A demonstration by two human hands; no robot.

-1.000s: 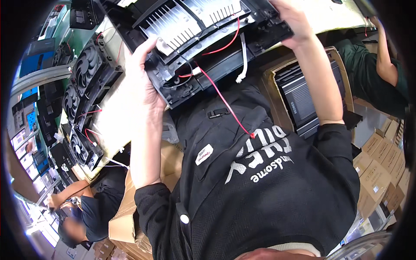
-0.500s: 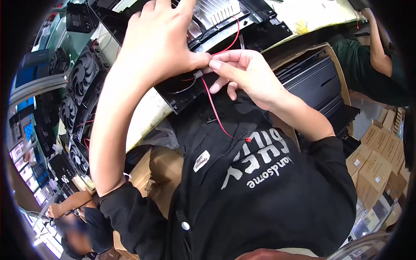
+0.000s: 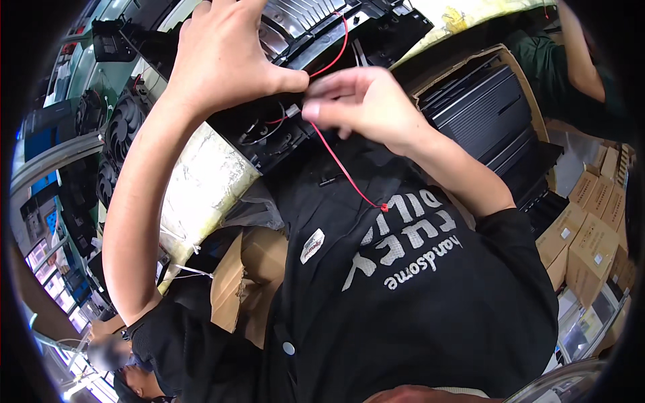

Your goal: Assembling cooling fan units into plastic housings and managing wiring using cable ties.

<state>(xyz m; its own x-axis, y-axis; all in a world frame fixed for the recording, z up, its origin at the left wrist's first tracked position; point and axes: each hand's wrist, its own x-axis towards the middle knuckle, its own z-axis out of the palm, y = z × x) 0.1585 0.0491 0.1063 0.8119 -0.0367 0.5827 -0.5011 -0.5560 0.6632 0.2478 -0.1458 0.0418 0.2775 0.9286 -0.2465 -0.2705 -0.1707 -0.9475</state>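
Note:
My left hand spreads over a black plastic housing with a ribbed silver metal part; its upper fingertips run out of the picture. Its thumb stretches right, beside the red wire. My right hand is smeared by motion, its thumb and fingers closed about that wire. From there the wire hangs down across my black shirt to a small red plug. A white connector shows just left of my right thumb, near a thin dark cable on the housing.
Yellowish wrapped padding covers the bench edge. An open carton stands below it. At right, a carton holds black panels, with stacked brown boxes beyond. Black fans stand at left. Other people work at both sides.
My hands and the housing sit farther left in the picture. My right fingers have drawn slightly apart from my left thumb, and the white connector shows more plainly.

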